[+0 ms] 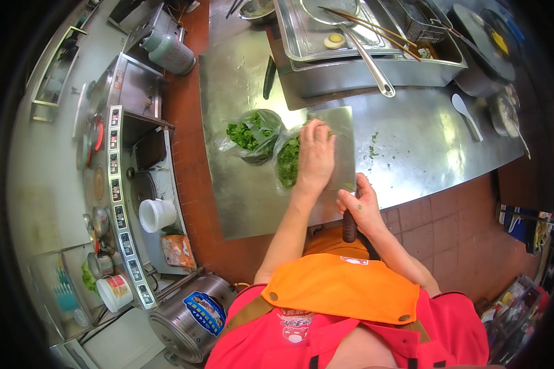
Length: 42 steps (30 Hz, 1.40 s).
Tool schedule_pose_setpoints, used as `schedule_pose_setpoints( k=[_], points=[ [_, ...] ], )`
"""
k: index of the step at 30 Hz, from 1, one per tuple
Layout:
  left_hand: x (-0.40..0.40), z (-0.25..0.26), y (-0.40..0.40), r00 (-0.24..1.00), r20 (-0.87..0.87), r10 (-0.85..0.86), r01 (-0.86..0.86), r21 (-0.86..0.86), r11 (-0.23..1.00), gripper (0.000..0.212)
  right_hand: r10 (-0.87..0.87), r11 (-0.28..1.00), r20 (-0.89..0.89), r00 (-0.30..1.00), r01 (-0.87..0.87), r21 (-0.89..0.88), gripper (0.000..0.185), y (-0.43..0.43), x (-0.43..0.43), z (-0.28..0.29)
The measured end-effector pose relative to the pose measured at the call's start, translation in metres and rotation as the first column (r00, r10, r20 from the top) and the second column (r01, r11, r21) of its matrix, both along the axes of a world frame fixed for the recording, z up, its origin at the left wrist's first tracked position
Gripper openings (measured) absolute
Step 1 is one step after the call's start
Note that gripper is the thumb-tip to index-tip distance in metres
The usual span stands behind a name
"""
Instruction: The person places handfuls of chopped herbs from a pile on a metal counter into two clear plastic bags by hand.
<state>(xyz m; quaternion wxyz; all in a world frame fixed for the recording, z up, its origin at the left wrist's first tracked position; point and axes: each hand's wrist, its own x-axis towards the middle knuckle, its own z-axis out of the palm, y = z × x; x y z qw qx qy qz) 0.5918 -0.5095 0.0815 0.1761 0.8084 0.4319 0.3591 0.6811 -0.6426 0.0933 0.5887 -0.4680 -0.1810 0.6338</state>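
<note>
My right hand (364, 203) is closed on the dark handle of a wide cleaver (343, 157), whose flat blade lies tilted beside the bag. My left hand (317, 150) rests between the blade and a clear plastic bag of chopped green herbs (288, 163), its fingertips over leaves at the bag's mouth. Whether those fingers grip anything is hidden. Left of it stands a second clear bag of chopped greens (251, 131). Small green scraps (373, 146) are scattered on the steel table (415, 170) to the right. A bit of leaf sticks to my right hand.
Toward the back are a dark green cucumber-like vegetable (269, 77), a steel tray (295, 50) with a halved egg (334, 40), a long-handled strainer (369, 62) and chopsticks (374, 30). A white spoon (466, 115) lies at the right. Across the aisle stand a gas cylinder (171, 53) and a cooking range (115, 184).
</note>
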Motion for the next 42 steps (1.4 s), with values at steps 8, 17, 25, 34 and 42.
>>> schedule_pose_setpoints(
  k=[8, 17, 25, 34, 42],
  points=[
    [-0.056, -0.042, 0.008, 0.998, -0.019, 0.066, -0.066, 0.005, 0.998, 0.015, 0.019, 1.000, 0.035, 0.999, -0.019, 0.002, 0.019, 0.001, -0.025, -0.009],
    [-0.078, -0.046, -0.007, 0.984, -0.146, -0.099, 0.063, -0.235, 0.970, 0.028, -0.138, 0.990, 0.004, 0.990, 0.138, 0.001, 0.021, -0.013, 0.011, -0.003],
    [-0.082, -0.009, -0.026, 0.915, -0.374, -0.151, 0.110, -0.131, 0.985, 0.046, -0.128, 0.991, 0.023, 0.991, 0.129, -0.032, 0.023, -0.011, 0.019, 0.000],
    [-0.067, -0.010, -0.031, 0.768, -0.614, -0.181, 0.188, -0.055, 0.981, 0.059, -0.020, 0.996, 0.217, 0.976, 0.038, -0.080, 0.028, -0.008, 0.007, -0.001],
    [-0.074, 0.003, -0.036, 0.803, -0.594, -0.043, 0.003, -0.068, 0.998, 0.055, -0.054, 0.998, 0.149, 0.987, 0.048, 0.046, 0.026, -0.005, 0.007, 0.014]
  ],
)
